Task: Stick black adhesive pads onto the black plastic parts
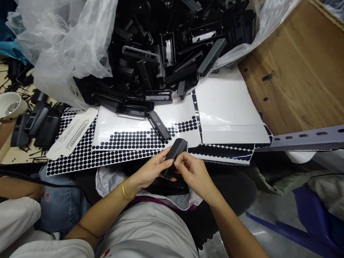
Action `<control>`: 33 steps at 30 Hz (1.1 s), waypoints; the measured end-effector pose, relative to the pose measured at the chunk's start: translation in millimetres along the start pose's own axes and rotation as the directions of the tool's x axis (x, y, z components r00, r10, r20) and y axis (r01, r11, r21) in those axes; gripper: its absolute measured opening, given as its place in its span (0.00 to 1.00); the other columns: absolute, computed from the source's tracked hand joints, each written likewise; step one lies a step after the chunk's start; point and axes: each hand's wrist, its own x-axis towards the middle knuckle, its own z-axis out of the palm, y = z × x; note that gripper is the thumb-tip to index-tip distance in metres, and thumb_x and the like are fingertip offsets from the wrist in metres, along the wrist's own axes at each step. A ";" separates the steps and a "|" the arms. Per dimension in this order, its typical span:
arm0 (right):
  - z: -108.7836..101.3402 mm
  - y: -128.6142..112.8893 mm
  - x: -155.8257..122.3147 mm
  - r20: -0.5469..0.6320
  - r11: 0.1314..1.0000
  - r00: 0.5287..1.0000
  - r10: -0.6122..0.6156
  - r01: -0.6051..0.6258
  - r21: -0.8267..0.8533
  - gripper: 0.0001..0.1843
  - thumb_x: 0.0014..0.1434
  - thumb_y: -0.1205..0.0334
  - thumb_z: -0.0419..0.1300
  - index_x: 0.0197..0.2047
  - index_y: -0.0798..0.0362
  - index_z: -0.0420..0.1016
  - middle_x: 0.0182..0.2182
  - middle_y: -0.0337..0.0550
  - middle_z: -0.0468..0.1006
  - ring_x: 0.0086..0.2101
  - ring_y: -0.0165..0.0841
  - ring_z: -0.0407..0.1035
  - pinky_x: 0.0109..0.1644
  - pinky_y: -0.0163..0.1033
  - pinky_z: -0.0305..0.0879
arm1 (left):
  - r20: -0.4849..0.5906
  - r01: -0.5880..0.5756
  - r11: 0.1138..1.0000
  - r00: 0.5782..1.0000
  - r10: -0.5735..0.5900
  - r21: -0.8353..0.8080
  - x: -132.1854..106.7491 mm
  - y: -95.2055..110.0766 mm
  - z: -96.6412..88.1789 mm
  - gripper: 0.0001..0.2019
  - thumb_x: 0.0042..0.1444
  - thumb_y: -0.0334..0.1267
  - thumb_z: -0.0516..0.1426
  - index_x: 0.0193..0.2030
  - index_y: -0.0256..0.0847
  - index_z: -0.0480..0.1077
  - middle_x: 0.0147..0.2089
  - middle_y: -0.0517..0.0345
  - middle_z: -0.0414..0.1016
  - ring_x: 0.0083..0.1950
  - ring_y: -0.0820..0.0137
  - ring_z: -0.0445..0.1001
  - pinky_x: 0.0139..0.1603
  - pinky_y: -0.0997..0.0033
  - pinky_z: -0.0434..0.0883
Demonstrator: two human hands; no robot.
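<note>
My left hand (pixel 153 169) grips a small black ribbed plastic part (pixel 176 149) from below, just above my lap. My right hand (pixel 192 171) pinches at the same part's near end with thumb and fingertips. A gold bangle sits on my left wrist. In front of the hands lie white sheets of round black adhesive dots (pixel 126 141), several dots gone from them. Another black part (pixel 159 125) lies on the sheets just beyond my hands.
A large heap of black plastic parts (pixel 172 46) spills from a clear plastic bag (pixel 67 46) at the back. A white bowl of small metal pieces (pixel 10 104) sits far left. A wooden board (pixel 295 71) and a grey slotted metal rail (pixel 306 138) are at right. Another person's knee (pixel 16 215) is at lower left.
</note>
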 end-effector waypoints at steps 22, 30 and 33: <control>5.8 6.6 1.1 -0.053 0.993 0.996 -0.065 0.059 -0.098 0.07 0.55 0.65 0.52 0.25 0.51 0.62 0.19 0.35 0.67 0.19 0.27 0.61 0.23 0.32 0.58 | 0.021 -0.049 0.998 0.999 0.048 0.045 -2.7 0.9 -1.1 0.32 0.49 0.29 0.58 0.62 0.50 0.59 0.55 0.55 0.70 0.50 0.64 0.71 0.46 0.68 0.71; 13.2 9.0 -1.0 -0.105 0.954 0.980 -0.169 0.136 -0.267 0.07 0.56 0.67 0.50 0.27 0.50 0.60 0.19 0.35 0.68 0.20 0.28 0.64 0.24 0.32 0.58 | -0.003 -0.141 0.981 0.990 0.142 0.135 0.0 -5.4 -1.0 0.33 0.49 0.28 0.58 0.63 0.46 0.58 0.61 0.54 0.65 0.62 0.61 0.61 0.62 0.64 0.58; 19.7 12.6 -2.7 -0.142 0.896 0.961 -0.236 0.159 -0.415 0.04 0.57 0.67 0.50 0.30 0.51 0.61 0.23 0.38 0.71 0.22 0.31 0.66 0.25 0.34 0.58 | -0.051 -0.154 0.975 0.985 0.164 0.160 0.7 -7.9 -1.3 0.31 0.50 0.30 0.58 0.62 0.44 0.59 0.58 0.52 0.67 0.60 0.61 0.63 0.59 0.64 0.61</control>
